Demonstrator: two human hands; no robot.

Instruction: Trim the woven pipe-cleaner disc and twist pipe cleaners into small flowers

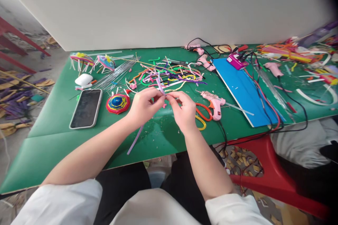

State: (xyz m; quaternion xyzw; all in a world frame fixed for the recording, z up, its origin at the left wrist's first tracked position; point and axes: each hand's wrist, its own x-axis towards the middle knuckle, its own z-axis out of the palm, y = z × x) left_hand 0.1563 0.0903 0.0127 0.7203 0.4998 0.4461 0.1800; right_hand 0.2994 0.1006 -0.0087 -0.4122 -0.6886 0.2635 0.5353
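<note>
Both hands meet above the green table, pinching a lilac pipe cleaner (160, 86) between their fingertips. My left hand (147, 105) is closed on it, and one lilac end (135, 141) hangs out below that hand towards the table's front edge. Close beside it, my right hand (182, 109) pinches the same stem with thumb and forefinger. The spot where the fingertips come together is partly hidden. A small pink twisted piece (164, 105) shows just under the fingers. Orange-and-yellow-handled scissors (204, 112) lie right of my right hand, their blades hidden.
Behind the hands lies a tangle of coloured pipe cleaners (169, 72). To the left are a phone (86, 109), a striped round piece (118, 103) and thin clear rods (118, 72). Right are a pink glue gun (213, 103), a blue board (236, 91) and black cables (307, 112).
</note>
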